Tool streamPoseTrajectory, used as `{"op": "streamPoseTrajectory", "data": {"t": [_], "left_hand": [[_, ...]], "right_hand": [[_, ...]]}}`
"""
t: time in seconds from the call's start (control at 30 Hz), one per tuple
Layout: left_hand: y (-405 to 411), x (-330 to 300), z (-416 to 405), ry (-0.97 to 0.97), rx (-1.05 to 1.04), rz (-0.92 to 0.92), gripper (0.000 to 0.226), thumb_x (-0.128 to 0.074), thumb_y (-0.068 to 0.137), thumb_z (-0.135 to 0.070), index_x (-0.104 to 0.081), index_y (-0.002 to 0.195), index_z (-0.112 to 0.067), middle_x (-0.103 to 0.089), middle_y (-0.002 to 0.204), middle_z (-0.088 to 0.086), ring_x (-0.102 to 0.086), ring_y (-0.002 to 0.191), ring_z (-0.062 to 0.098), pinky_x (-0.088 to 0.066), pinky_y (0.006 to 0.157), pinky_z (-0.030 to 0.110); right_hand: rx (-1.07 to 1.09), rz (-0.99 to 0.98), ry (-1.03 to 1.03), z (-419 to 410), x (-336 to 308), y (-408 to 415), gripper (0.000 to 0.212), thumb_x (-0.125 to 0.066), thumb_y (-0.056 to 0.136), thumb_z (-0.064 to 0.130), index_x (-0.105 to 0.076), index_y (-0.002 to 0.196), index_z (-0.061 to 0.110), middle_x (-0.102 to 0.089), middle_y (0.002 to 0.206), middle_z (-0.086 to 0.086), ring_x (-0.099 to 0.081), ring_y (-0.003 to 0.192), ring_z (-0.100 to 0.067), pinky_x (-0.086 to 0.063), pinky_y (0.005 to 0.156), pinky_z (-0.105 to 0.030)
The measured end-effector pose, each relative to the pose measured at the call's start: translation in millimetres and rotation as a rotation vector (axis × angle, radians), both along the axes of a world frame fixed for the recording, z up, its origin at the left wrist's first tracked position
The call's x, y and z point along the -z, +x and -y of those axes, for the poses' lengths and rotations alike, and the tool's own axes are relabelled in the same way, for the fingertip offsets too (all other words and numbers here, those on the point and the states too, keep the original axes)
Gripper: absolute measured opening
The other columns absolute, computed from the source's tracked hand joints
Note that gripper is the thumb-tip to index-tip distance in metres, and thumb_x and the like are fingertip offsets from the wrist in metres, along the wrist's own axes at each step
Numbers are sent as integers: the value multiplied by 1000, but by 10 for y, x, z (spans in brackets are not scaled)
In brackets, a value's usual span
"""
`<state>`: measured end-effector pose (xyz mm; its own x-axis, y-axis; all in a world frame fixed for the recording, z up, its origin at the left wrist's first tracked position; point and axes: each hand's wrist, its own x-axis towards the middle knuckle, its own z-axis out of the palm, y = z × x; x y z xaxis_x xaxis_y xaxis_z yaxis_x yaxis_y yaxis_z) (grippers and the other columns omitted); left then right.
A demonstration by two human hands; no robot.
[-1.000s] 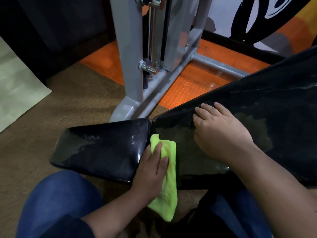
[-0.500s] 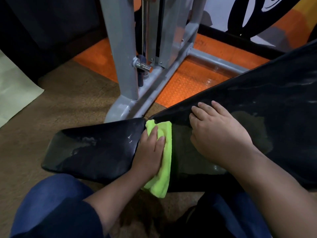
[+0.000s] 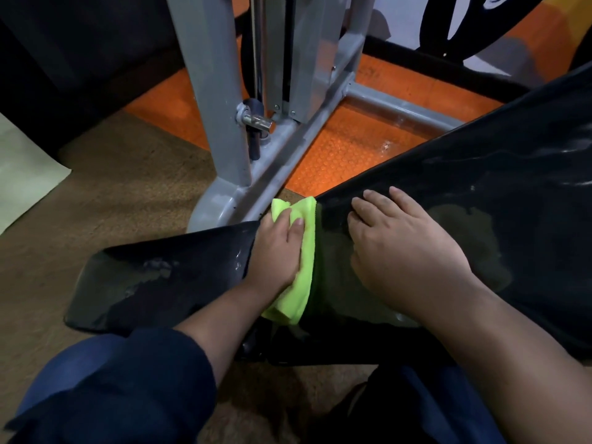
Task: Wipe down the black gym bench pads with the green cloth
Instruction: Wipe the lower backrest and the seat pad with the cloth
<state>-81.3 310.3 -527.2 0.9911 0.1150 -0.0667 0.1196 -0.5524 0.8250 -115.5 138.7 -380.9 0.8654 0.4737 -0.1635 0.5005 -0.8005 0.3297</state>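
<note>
Item: green cloth point(image 3: 306, 251), pushed farther up the pad gap since the last frame.
I see my left hand point(image 3: 277, 251) pressing it flat-fingered; right hand point(image 3: 403, 251) spread wide beside it on the back pad point(image 3: 480, 193).

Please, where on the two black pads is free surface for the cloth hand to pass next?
Free: the small black seat pad left of the left hand, and the large black back pad beyond the right hand. Crowded: the gap between pads, where the green cloth lies.

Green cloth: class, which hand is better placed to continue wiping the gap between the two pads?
Left. The left hand already presses the green cloth there; the right hand rests flat on the back pad.
</note>
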Motion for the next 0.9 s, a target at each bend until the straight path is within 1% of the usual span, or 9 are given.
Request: {"op": "streamPoseTrajectory", "data": {"t": [0.1,0.2,0.3,0.43,0.5,0.63,0.73,0.8,0.9], "left_hand": [[-11,68,-62,3,53,26,47,-34,104,-46,-47,143,-24,-44,142,6,-41,132,23,-32,109,38],[207,-35,-90,46,49,-69,45,-33,105,-44,-53,135,-17,-50,128,11,-47,121,29,-37,104,42],[190,-75,-44,29,60,9,43,-33,104,-46,-58,125,-17,-53,120,8,-49,115,25,-39,101,43],[195,-27,-138,50,61,-20,43,-34,103,-47,-57,129,-21,-54,121,5,-51,114,22,-41,98,41],[392,-75,-169,47,24,-106,34,-43,99,-42,-62,121,-22,-60,116,3,-56,105,22,-45,90,39],[578,-144,-381,-60,-135,-193,31,-58,84,-22,-67,113,-27,-69,83,1,-61,64,20,-45,57,27],[590,-150,-665,227,-150,-91,36,-57,86,-17,-66,120,-24,-69,106,9,-63,92,32,-49,75,35],[537,-19,-811,504,-20,-66,40,-50,92,-20,-59,131,-18,-59,125,13,-57,110,35,-46,88,41],[371,304,-869,768,149,-77,42,-35,98,-33,-55,130,-16,-48,138,17,-50,118,36,-43,96,47]], "right_hand": [[1,46,18,27,50,-9,57,-26,96,27,-53,140,4,-48,150,-17,-36,144,-32,-21,121,-52],[-6,36,19,17,49,7,56,-30,96,29,-51,142,4,-46,152,-16,-34,146,-31,-18,122,-51],[-13,63,20,35,67,-2,53,-35,95,27,-56,137,2,-52,146,-18,-40,142,-33,-23,120,-53],[-9,54,12,28,79,13,51,-41,95,28,-55,137,3,-50,148,-18,-38,143,-33,-22,121,-52],[-19,56,-6,19,65,29,52,-42,95,29,-55,138,3,-49,148,-18,-38,143,-32,-21,121,-52],[-20,57,-28,34,67,14,51,-44,95,28,-54,139,3,-48,149,-18,-37,144,-33,-20,121,-52],[-21,53,-42,26,68,21,53,-42,95,29,-52,140,3,-47,150,-19,-35,145,-33,-20,121,-53],[-25,54,-49,15,64,24,53,-41,96,28,-51,141,2,-46,151,-19,-35,145,-34,-19,121,-53],[-14,44,-48,16,68,20,52,-42,96,27,-51,141,2,-45,151,-18,-34,145,-34,-21,121,-53]]}}
